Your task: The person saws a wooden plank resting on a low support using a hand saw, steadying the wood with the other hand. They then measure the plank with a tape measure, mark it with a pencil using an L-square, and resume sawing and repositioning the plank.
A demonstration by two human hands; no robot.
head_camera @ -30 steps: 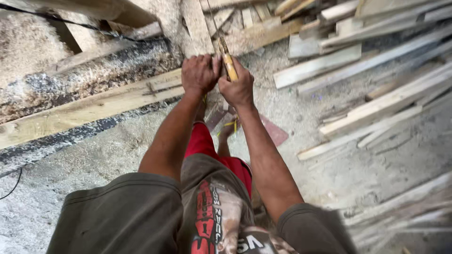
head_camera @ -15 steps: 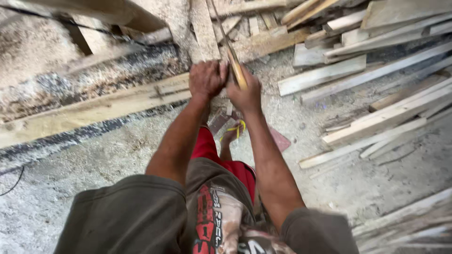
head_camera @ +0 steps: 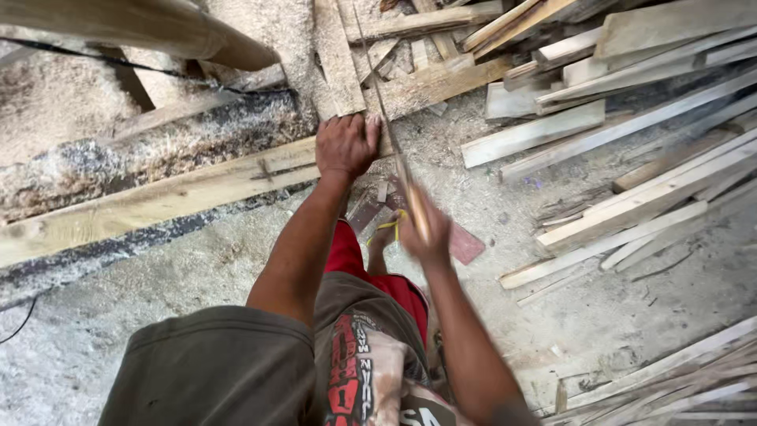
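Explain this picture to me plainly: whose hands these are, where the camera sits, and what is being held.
The camera sits on a person's head and looks down, so you see their own arms and legs from above. The left hand presses flat on the end of a long wooden plank that runs off to the left. The right hand grips the wooden handle of a handsaw, whose thin blade slants up across the plank's end; the hand is blurred. One foot in a yellow-strapped sandal shows below. The ground is covered in sawdust, and loose wooden offcuts lie scattered to the right.

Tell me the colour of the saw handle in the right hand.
Yellowish wood, blurred by motion; the saw handle shows in the head view.
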